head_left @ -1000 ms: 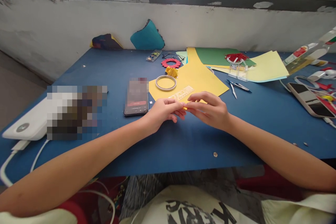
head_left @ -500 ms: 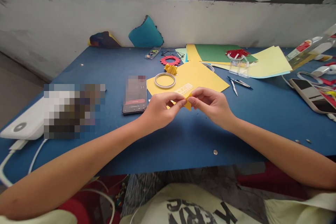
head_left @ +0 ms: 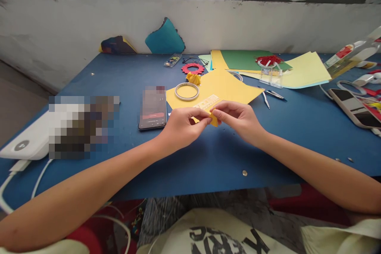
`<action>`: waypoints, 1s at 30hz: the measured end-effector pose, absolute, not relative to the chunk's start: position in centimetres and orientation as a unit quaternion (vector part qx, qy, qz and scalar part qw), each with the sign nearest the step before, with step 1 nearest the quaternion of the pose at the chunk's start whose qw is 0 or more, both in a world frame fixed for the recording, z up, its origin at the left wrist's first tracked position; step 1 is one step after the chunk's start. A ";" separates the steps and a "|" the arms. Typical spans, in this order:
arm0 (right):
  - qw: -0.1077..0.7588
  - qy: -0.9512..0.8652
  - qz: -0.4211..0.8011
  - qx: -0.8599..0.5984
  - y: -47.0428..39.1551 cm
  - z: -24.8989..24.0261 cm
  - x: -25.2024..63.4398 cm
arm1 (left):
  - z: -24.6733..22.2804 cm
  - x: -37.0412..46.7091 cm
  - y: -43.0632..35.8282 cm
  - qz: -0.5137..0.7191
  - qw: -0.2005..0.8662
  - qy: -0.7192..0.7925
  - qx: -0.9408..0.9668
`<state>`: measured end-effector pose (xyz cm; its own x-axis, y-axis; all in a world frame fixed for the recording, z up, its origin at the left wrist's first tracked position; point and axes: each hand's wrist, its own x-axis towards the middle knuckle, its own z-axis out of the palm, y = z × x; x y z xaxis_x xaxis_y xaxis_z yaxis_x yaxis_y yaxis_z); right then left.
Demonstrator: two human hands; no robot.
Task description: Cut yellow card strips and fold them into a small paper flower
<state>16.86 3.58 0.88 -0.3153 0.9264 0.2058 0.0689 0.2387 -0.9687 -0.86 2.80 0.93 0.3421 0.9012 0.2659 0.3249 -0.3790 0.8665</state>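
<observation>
Between my two hands is a small piece of yellow paper [head_left: 214,119], pinched in the fingertips above the blue table. My left hand [head_left: 187,125] is closed on its left side, thumb against forefinger. My right hand [head_left: 238,118] pinches it from the right, its fingers curled. Fingers cover most of the piece, so its folds cannot be made out. Just beyond my hands lies a larger yellow sheet [head_left: 226,85], with a clear ruler [head_left: 207,102] and a roll of tape [head_left: 187,92] on it. A folded yellow paper shape [head_left: 193,79] sits behind the tape.
A phone [head_left: 153,107] lies left of my hands, and a white power bank [head_left: 26,139] with cables is farther left. At right are a pair of compasses [head_left: 266,98], a pen [head_left: 276,95] and another phone [head_left: 355,107]. A red paper ring [head_left: 193,69] and coloured sheets [head_left: 256,60] lie behind.
My fingers have shifted slightly on the small yellow paper, the right fingertips moving a little left over it. The large yellow sheet's right corner has shifted slightly right.
</observation>
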 end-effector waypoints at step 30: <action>0.455 -0.611 0.544 -0.353 4.3 -0.1 17.3 | 0.7 -1.0 2.9 0.383 0.376 0.427 0.728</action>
<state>17.31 4.26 -0.14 -0.3378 0.9254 0.1719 -0.0642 0.1596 -0.9851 -0.98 2.88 0.73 0.3421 0.9091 0.2377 0.3332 -0.3539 0.8739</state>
